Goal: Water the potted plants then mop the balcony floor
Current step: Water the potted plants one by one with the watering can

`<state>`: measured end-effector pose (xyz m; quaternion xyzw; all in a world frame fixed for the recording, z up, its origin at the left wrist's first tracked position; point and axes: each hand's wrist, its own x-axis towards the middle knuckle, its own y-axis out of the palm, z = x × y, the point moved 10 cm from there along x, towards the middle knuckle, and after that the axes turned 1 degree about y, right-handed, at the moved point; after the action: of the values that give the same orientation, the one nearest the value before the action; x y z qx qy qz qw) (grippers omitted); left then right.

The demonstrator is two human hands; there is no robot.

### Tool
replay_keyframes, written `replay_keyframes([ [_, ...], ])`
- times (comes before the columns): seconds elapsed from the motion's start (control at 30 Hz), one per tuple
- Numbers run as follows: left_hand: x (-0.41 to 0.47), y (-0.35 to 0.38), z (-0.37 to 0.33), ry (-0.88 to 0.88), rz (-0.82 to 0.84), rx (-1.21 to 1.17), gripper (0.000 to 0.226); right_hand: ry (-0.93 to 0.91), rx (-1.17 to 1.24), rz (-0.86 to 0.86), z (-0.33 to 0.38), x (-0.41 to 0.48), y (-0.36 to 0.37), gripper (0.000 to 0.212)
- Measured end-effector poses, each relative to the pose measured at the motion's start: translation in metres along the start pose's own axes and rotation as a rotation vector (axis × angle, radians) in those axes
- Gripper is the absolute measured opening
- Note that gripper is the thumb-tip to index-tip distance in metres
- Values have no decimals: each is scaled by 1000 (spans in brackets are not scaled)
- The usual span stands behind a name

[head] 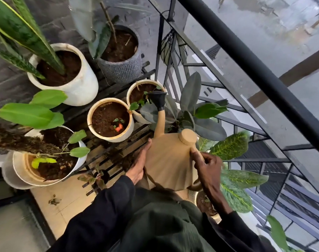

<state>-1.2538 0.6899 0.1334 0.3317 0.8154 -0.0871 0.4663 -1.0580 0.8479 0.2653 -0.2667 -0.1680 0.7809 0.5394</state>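
Observation:
I hold a tan watering can [168, 160] with both hands. My right hand [207, 166] grips its handle; my left hand [139, 164] lies flat against its left side. The can's spout ends in a black rose [157, 99] tipped over a small cream pot [142, 95] with a little green plant. Beside that pot stands another cream pot [110, 120] with a tiny seedling and an orange tag. I cannot make out any water falling.
A black metal plant rack [117, 150] carries the pots, with a white snake-plant pot [77, 82], a grey ribbed pot [122, 68] and a white pot [46, 160] at lower left. Rubber plant [195, 113] and speckled-leaf plant [231, 146] stand by the black railing [255, 66]. Tan floor tiles [64, 202] lie below.

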Motion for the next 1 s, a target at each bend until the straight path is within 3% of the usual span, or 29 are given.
replay_keyframes([
  [0.17, 5, -14, -36, -9, 28, -18, 74, -29, -66, 98, 39, 28, 35, 53],
  [0.23, 9, -19, -48, -7, 36, -19, 65, -40, -110, 116, 56, 41, 47, 60],
  [0.37, 24, -29, -68, 1, 55, -3, 69, -58, -154, 157, 87, 66, 68, 65],
  [0.6, 29, -42, -101, 2, -30, 34, 50, -85, -259, 220, 118, 100, 96, 79],
  [1.0, 48, -53, -102, -71, -9, -24, 68, -49, -308, 309, 138, 116, 114, 63],
])
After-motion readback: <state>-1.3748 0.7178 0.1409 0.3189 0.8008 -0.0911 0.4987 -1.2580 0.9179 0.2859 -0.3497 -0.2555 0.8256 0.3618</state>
